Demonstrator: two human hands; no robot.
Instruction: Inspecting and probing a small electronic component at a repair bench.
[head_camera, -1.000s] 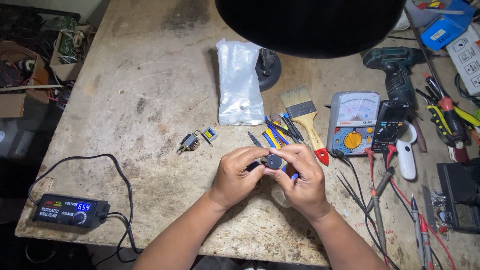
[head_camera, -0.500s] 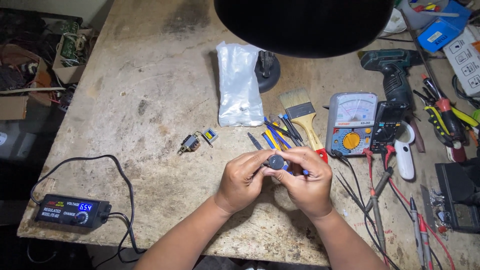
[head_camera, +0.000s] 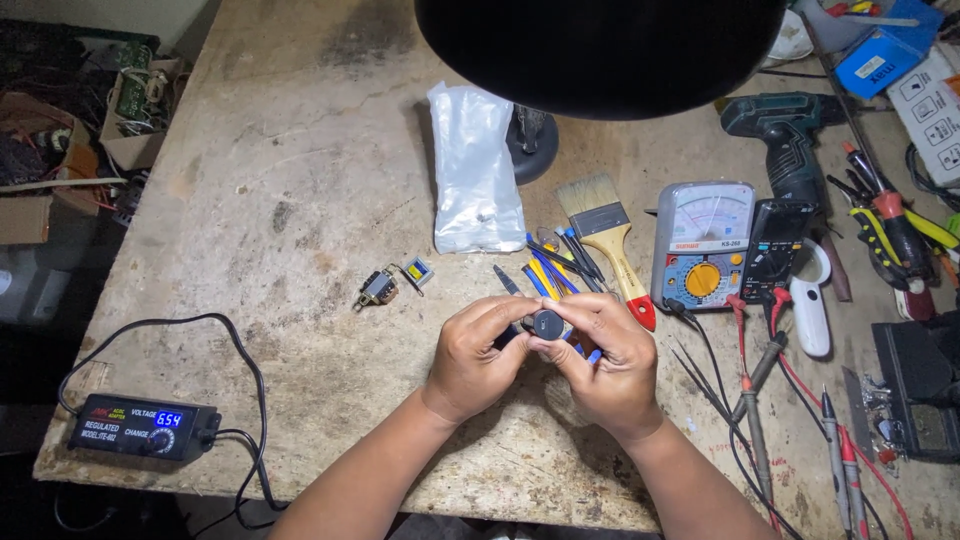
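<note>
black and round, a small knob-like part (head_camera: 547, 323) sits pinched between the two hands above the middle of the worn wooden workbench (head_camera: 280, 200). the left hand (head_camera: 478, 352) curls around it from the left, fingers closed on its side, and the right hand (head_camera: 606, 358) closes on it from the right with thumb and forefinger on its edge; the two hands touch each other around the part. what the part is exactly is too small to tell.

just behind the hands lies a bunch of blue and black prying tools (head_camera: 553, 268), with a flat paintbrush (head_camera: 606, 240) beside them to the right. a white plastic bag (head_camera: 475, 170) lies further back, next to the base of a black lamp whose shade (head_camera: 600, 45) fills the top of the view. left of the hands, apart from them, lie a small metal component (head_camera: 378, 289) and a little yellow-and-blue one (head_camera: 417, 270). to the right stand an analog multimeter (head_camera: 702, 245) and a dark digital meter (head_camera: 775, 250), their red and black probe leads (head_camera: 750, 390) trailing forward. a cordless drill (head_camera: 785, 135) lies behind them. at the near left edge sits a black power adapter with a lit blue display (head_camera: 140, 427).
</note>
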